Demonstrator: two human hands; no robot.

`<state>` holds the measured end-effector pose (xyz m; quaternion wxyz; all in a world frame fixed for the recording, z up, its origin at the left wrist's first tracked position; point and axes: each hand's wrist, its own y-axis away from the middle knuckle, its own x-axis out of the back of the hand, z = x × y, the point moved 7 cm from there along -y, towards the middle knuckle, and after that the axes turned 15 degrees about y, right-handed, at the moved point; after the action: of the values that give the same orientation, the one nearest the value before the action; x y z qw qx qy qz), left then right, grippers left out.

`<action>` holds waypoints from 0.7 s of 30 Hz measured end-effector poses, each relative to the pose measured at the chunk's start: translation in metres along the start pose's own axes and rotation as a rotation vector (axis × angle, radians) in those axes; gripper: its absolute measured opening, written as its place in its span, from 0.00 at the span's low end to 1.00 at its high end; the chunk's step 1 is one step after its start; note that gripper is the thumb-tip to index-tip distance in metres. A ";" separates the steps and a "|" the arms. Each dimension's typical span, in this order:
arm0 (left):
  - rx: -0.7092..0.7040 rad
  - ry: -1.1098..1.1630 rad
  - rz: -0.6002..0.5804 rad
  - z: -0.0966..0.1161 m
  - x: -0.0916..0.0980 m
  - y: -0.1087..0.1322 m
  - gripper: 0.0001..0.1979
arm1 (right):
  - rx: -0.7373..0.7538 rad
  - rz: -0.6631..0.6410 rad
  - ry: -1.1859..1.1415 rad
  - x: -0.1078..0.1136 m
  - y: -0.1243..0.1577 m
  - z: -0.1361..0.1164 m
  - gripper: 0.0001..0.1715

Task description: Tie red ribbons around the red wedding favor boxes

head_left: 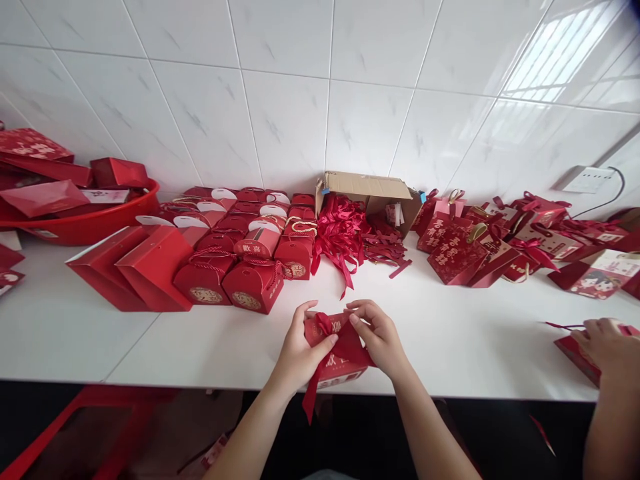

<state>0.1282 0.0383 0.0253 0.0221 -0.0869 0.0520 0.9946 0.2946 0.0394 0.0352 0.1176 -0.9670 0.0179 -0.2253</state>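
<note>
A small red gift box (343, 373) with pale lettering rests near the table's front edge between my hands. Across its top runs a red satin ribbon (310, 400), looped at the upper left, with one tail hanging past the table edge. My left hand (299, 350) grips the box from the left, its thumb pressing the ribbon by the loop. On the other side, my right hand (379, 333) pinches the ribbon between thumb and forefinger at the box's upper right. Part of the box top is hidden by ribbon and fingers.
Folded red boxes (253, 283) stand in rows at back left, beside a red basin (95, 227). A cardboard box (367, 181) lies against the wall with red ribbons (340, 230) spilling out. Ribboned boxes (457, 257) crowd the right. Another person's hand (607, 343) holds a box at far right.
</note>
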 end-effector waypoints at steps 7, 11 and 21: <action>0.008 0.013 0.004 0.000 -0.002 0.001 0.30 | -0.100 0.017 -0.075 0.001 -0.003 0.006 0.20; 0.027 0.182 0.018 -0.009 0.003 -0.001 0.31 | -0.159 -0.070 -0.252 0.005 0.005 0.014 0.25; -0.111 0.231 -0.018 -0.040 0.032 0.009 0.21 | 0.022 -0.014 0.165 0.032 0.047 0.030 0.21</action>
<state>0.1032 0.0262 -0.0181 0.0200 -0.2025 -0.0016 0.9791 0.3377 -0.0019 0.0117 0.1248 -0.9438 0.0182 -0.3054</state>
